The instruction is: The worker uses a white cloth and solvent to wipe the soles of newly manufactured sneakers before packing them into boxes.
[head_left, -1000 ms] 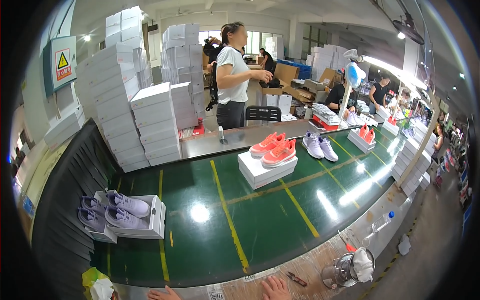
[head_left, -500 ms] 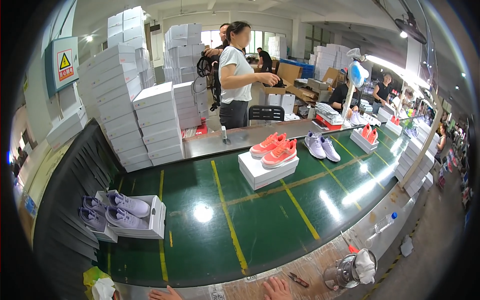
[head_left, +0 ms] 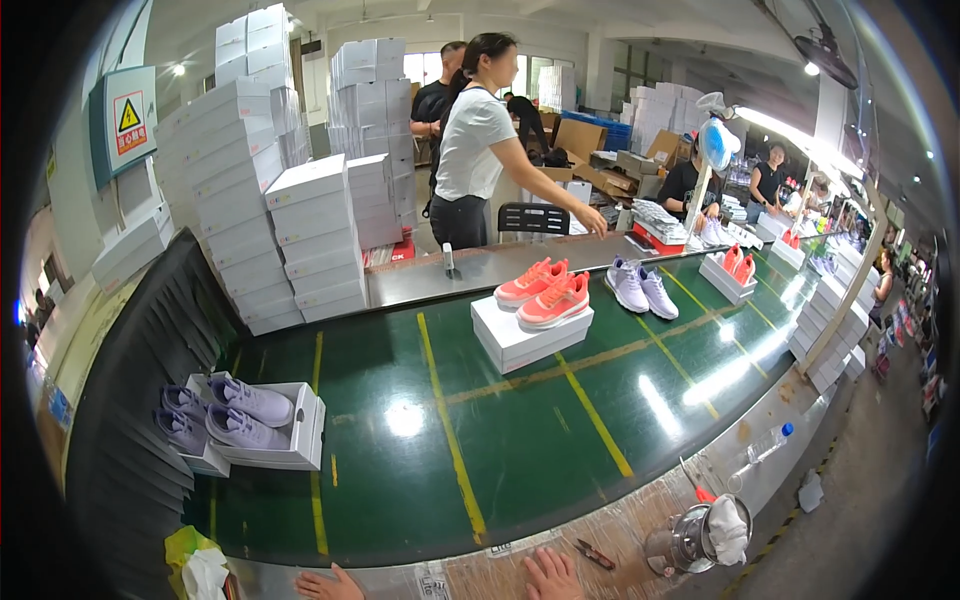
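Observation:
My left hand [head_left: 330, 584] rests with its fingers stretched out on the metal ledge along the near side of the green conveyor belt [head_left: 385, 510]. Farther right, my right hand [head_left: 553, 576] lies flat, fingers apart, on the taped brown covering [head_left: 490, 575] of that ledge. Neither hand holds anything. Just right of my right hand is a small dark pair of snips [head_left: 594, 554]. On the belt, coral sneakers [head_left: 545, 293] stand on a closed white shoebox [head_left: 530, 335]. To their right are lavender sneakers [head_left: 641, 287]; more lavender sneakers [head_left: 248, 415] sit in open boxes at the left.
Dark strip curtains [head_left: 130, 400] hang at the belt's left end. A metal pot [head_left: 680, 540] with a white cloth, orange-handled scissors [head_left: 703, 493] and a plastic bottle [head_left: 768, 442] lie along the near ledge. Across the belt, a co-worker [head_left: 475, 150] stands by stacked white boxes [head_left: 315, 235].
The shoes and boxes on the belt have shifted slightly to the left. The co-worker across the belt has leaned forward, arm stretched down toward the lavender sneakers. My hands have barely moved.

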The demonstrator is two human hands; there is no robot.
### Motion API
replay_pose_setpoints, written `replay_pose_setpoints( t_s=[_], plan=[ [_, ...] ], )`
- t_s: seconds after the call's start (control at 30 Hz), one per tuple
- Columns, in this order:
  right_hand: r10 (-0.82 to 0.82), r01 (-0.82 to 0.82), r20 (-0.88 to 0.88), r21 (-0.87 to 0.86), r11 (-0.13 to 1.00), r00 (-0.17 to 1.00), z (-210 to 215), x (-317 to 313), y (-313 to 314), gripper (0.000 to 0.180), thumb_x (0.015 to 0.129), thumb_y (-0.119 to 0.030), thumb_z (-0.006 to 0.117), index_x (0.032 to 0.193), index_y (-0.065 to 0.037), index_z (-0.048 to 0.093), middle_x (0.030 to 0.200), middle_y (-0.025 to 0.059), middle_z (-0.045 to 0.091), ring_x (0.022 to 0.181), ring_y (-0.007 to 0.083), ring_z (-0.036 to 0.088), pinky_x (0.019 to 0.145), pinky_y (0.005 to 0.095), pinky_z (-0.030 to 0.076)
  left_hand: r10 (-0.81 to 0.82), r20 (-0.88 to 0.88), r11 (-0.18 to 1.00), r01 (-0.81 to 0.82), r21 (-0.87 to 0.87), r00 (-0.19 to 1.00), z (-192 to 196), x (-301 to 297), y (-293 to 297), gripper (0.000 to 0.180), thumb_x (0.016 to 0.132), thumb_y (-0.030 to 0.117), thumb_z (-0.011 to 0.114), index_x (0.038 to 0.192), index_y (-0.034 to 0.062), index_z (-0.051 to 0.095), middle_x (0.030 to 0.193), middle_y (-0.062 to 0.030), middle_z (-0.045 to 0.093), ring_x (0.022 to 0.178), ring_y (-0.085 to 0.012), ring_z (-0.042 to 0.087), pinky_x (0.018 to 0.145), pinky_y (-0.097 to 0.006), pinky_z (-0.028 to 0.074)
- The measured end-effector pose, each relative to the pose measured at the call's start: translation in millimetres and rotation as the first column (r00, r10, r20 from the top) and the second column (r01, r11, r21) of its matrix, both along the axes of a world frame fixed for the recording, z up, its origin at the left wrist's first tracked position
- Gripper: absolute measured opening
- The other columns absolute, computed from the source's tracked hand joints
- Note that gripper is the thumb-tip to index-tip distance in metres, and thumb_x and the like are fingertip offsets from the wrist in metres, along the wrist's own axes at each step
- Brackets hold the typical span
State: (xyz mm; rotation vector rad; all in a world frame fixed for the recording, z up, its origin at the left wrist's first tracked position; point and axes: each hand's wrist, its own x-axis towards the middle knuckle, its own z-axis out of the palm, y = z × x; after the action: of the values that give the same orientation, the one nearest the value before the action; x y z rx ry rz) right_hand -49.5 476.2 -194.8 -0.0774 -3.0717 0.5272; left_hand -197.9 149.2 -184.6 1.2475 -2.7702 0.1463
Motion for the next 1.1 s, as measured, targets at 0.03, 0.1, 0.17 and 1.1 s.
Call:
replay_pose_setpoints(
  t_s=[0.03,0.1,0.17,1.1],
  plan=[
    [-0.018,0.019,-0.035,0.016,1.000,0.999,3,0,-1,0.059,0.077,-0.028,0.052,0.131,-0.011,0.033,0.136,0.0174,0.026,0.129,0.0354,0.017,0.104,0.0499,0.013,-0.002,-0.011,1.000,0.002,0.025,1.000,3,0,0,0.082,0.080,0.064,0.034,0.130,-0.0006,0.034,0.137,-0.0231,0.027,0.128,-0.0416,0.020,0.099,-0.057,0.020],
    [-0.054,0.059,-0.113,0.042,0.997,0.992,7,-4,-5,0.058,0.074,-0.027,0.054,0.128,-0.015,0.038,0.136,0.0143,0.028,0.126,0.0355,0.021,0.103,0.0505,0.016,-0.012,0.013,0.998,0.011,0.067,1.000,6,-3,-1,0.083,0.080,0.064,0.032,0.132,-0.0011,0.031,0.139,-0.0239,0.024,0.129,-0.0419,0.018,0.100,-0.057,0.018],
    [-0.076,0.084,-0.151,0.052,0.995,0.986,6,-5,-7,0.057,0.073,-0.026,0.055,0.127,-0.016,0.041,0.135,0.0127,0.030,0.125,0.0356,0.023,0.103,0.0509,0.018,-0.014,0.027,0.997,0.012,0.074,1.000,4,-2,-3,0.083,0.081,0.064,0.032,0.132,-0.0013,0.030,0.139,-0.0242,0.023,0.129,-0.0420,0.018,0.101,-0.057,0.017],
    [0.013,-0.011,-0.017,0.088,0.996,1.000,4,-6,2,0.053,0.081,-0.033,0.047,0.129,-0.013,0.037,0.135,0.0154,0.031,0.127,0.0295,0.025,0.103,0.0460,0.014,-0.047,-0.016,0.999,0.047,-0.013,0.999,1,-1,0,0.080,0.081,0.062,0.034,0.127,-0.0035,0.037,0.135,-0.0241,0.030,0.127,-0.0421,0.023,0.097,-0.058,0.024]
  ],
)
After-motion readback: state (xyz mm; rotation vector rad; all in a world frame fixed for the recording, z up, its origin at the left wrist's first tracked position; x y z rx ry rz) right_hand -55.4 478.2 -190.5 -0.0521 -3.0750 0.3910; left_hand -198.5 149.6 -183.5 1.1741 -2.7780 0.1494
